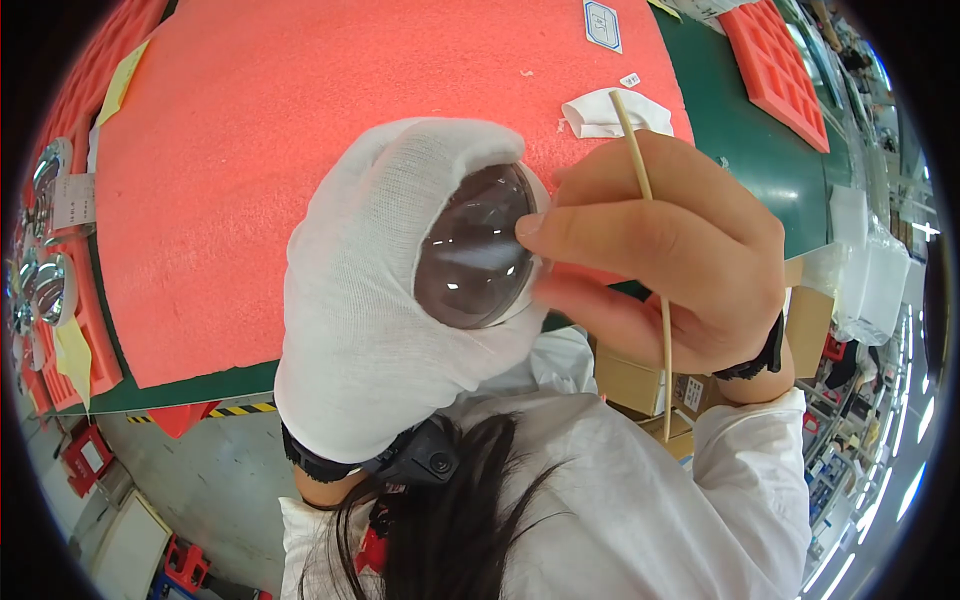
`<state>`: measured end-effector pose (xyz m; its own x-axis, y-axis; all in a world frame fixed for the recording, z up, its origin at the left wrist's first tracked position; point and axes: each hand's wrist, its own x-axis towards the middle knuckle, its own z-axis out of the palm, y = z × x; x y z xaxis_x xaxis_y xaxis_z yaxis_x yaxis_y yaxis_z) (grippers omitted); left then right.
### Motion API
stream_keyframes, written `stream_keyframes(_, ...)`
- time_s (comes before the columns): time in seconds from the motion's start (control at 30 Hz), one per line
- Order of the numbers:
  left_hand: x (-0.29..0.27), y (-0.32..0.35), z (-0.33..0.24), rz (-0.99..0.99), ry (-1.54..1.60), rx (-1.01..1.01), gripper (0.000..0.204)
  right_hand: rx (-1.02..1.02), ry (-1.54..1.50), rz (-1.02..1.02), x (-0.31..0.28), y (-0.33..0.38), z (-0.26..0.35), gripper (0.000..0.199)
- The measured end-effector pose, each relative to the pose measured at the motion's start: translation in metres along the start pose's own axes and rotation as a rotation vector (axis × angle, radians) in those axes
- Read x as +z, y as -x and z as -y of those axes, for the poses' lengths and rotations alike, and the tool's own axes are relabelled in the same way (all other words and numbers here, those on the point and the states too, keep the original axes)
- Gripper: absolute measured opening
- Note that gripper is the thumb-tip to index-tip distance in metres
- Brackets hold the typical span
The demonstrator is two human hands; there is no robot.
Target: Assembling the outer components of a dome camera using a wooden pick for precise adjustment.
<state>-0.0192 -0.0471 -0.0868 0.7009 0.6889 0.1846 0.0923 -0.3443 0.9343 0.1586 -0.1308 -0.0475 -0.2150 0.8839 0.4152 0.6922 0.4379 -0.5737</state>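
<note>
My left hand (365, 250), in a white knit glove, is closed around a clear, shiny dome-shaped lens (475, 245) above the front part of the red foam mat. The glove wraps the lens's left side and upper edge. My bare right hand (690, 240) holds a thin wooden stick (635, 150), which passes between its fingers and sticks out above and below. A right fingertip touches the lens near its right edge. Part of the stick is hidden behind the fingers.
The red foam mat (230, 180) covers much of the green table (775, 200). A folded white cloth (598, 115) and a label card (602, 25) lie on the mat. Red foam trays stand at both sides; shiny domes (52, 290) sit at left. Cardboard boxes (630, 375) are below right.
</note>
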Motion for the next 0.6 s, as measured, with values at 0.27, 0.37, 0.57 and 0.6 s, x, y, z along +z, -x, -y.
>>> stream_keyframes(0.27, -0.001, -0.005, -0.005, 0.013, -0.007, -0.027, 0.053, -0.139, 0.246, 0.004, 0.003, 0.0, -0.002, 0.017)
stream_keyframes(0.37, 0.0, -0.005, -0.006, 0.012, -0.034, -0.019, 0.052, -0.125, 0.223, -0.056, 0.013, 0.0, -0.006, 0.017)
stream_keyframes(0.57, 0.003, 0.0, -0.005, -0.003, 0.044, -0.059, 0.051, -0.014, 0.119, -0.019, 0.01, -0.005, -0.002, 0.016)
stream_keyframes(0.6, 0.003, 0.0, -0.004, -0.001, 0.044, -0.057, 0.051, 0.017, 0.081, -0.026, 0.008, -0.007, -0.002, 0.015)
